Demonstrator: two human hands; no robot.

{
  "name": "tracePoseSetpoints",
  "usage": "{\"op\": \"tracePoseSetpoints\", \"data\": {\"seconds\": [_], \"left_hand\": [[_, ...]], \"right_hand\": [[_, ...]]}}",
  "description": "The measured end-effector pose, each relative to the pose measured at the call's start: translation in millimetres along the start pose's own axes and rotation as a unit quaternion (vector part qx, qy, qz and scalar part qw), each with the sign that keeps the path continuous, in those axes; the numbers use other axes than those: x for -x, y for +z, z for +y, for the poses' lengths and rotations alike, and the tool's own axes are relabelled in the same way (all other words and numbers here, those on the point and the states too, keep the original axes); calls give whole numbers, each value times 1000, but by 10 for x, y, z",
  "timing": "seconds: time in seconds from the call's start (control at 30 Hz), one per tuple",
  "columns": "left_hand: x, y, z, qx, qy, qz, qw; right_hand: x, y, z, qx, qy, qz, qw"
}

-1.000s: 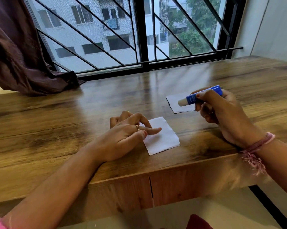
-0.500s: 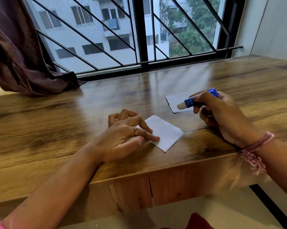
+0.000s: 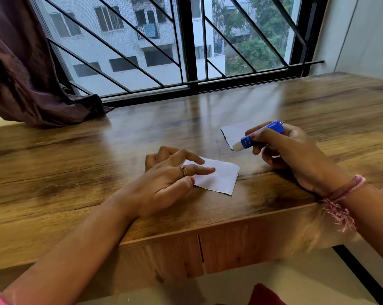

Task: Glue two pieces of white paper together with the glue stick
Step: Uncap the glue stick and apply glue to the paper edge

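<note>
Pinning the near paper [image 3: 219, 178] flat with straight left-hand fingers [image 3: 199, 171], we grip the uncapped glue stick [image 3: 257, 135] at two o'clock, poised to coat it.

**Blue stick, white paper, brown wood**

The glue stick [image 3: 259, 135] shows bright blue with a pale, whitish tip. Just beside it lies a white paper piece [image 3: 232, 133] with a dark edge; nearer than it, another white piece [image 3: 221, 178]. The table [image 3: 76, 164] under it glows streaky brown woodgrain. Pink thread bracelet [image 3: 340, 199], gold ring [image 3: 183, 170], plum curtain [image 3: 21, 84].
</note>
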State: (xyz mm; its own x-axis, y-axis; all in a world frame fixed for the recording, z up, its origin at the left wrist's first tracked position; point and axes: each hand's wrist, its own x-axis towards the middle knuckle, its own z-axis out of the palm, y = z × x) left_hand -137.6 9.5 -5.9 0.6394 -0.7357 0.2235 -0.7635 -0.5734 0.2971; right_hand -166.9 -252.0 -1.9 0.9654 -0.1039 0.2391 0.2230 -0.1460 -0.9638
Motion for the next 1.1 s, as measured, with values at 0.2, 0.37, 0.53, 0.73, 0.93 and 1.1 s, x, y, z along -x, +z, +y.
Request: {"op": "tracePoseSetpoints", "data": {"seconds": [0.2,0.37,0.53,0.73,0.93,1.1], "left_hand": [[-14,13,-24,15,-6,-16,1000],[-12,20,-49,26,-9,-14,1000],[-29,29,-43,30,-16,-13,999],[-34,22,-20,29,-27,-17,999],[-44,21,-17,23,-29,-21,999],[-46,19,-16,27,-28,-21,999]], "right_hand": [[-6,19,7,12,-7,-13,1000],[-6,47,48,79,-13,-22,997],[-2,54,42,124,-25,-34,991],[34,82,-5,130,-29,-55,990],[25,69,-4,130,-33,-48,990],[5,57,19,127,-38,-27,991]]}}
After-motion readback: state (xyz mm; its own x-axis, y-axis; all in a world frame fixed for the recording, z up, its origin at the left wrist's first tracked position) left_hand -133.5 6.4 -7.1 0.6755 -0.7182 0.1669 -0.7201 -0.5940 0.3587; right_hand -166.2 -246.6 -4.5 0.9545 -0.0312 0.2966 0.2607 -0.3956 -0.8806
